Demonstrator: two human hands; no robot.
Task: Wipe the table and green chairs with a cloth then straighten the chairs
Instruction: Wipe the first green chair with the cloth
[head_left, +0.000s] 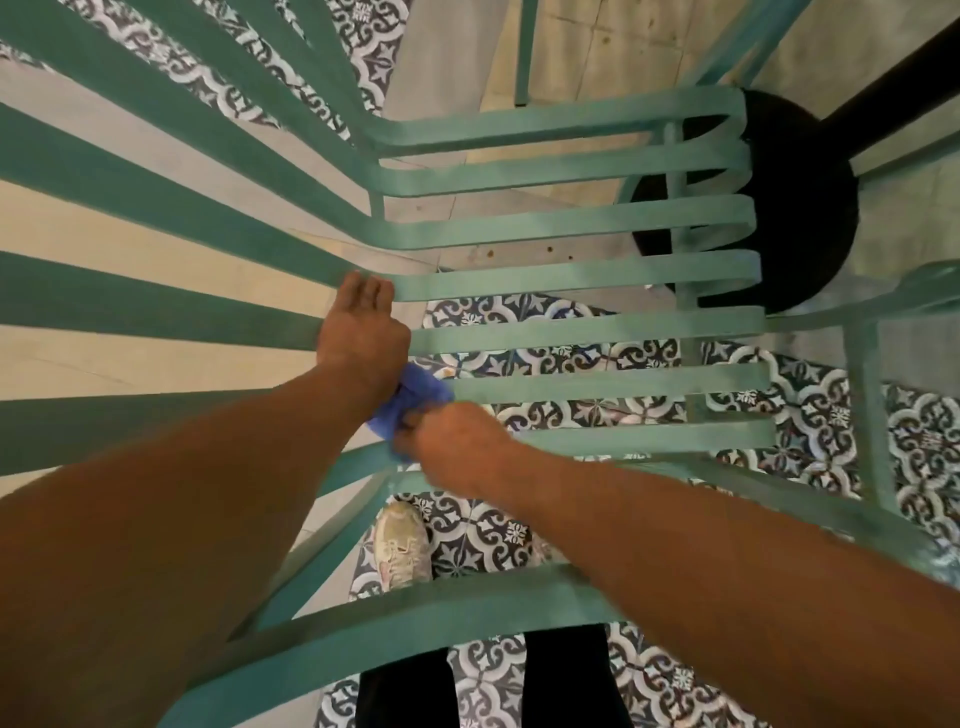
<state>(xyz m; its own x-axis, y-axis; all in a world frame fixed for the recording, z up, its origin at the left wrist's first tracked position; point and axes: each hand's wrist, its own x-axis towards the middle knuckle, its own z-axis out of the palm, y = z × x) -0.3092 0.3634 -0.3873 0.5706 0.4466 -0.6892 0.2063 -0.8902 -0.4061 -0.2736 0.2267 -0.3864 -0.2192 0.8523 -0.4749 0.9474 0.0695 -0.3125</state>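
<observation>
I look straight down through a green slatted chair (597, 228). Its seat slats run across the middle and its back slats fan out to the left. My left hand (363, 327) rests on the bend where seat meets back, fingers curled over a slat. A crumpled blue cloth (410, 402) sits just below that hand, on a near seat slat. My right hand (452, 441) pinches the cloth from the right, and part of the cloth is hidden under both hands.
A black round table base (779, 208) with its dark post (893, 88) stands under the chair's far right side. The chair's armrest (883, 499) runs along the right. Patterned floor tiles (810, 410) and my shoe (400, 545) show through the slats.
</observation>
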